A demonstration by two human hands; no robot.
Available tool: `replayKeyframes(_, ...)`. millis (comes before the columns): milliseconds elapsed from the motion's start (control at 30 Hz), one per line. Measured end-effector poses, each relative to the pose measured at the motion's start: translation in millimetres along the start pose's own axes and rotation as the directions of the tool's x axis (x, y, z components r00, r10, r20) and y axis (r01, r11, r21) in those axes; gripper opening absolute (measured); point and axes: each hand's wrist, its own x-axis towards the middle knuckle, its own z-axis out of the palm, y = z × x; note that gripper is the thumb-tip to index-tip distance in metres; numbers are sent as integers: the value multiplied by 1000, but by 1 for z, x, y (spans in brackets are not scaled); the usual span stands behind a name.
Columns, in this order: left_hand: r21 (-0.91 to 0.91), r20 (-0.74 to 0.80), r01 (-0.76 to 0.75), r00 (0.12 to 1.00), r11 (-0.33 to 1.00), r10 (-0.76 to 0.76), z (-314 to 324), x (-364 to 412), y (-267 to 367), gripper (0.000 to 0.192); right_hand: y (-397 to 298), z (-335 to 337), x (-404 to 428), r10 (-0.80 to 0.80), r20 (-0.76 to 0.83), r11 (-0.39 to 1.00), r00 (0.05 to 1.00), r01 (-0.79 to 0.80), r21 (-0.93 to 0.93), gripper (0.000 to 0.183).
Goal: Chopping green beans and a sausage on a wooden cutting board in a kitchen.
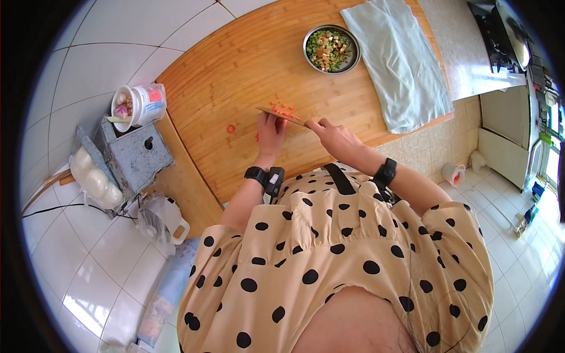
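Observation:
My right hand (332,136) grips the handle end of a kitchen knife (282,115), whose blade slants up to the left over the wooden board. My left hand (270,134) is close against the near side of the blade, its fingers bent down on a piece of carrot (282,124) that is mostly hidden. Small diced carrot bits (277,106) lie along the blade and just beyond it. A round carrot slice (231,129) rests on the board left of my left hand. Farther off stands a metal bowl (353,61) with chopped green vegetable and browned cubes.
A pale cloth (399,66) covers the right part of the wooden board (220,66). At left are a white tub of garlic and shallots (123,106), a grey box (143,154) and a bag of white round items (95,178). A stove (499,37) is at upper right.

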Motion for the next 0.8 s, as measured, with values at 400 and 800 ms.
replayKeyframes(400,-38,-73,-59,996,998,56,-4,1,5,24,15,21,22,-42,-66,999,997,44,27,41)
replayKeyframes(800,36,-15,-22,1000,999,22,-4,1,6,26,12,27,37,-50,-59,999,997,49,-12,42)
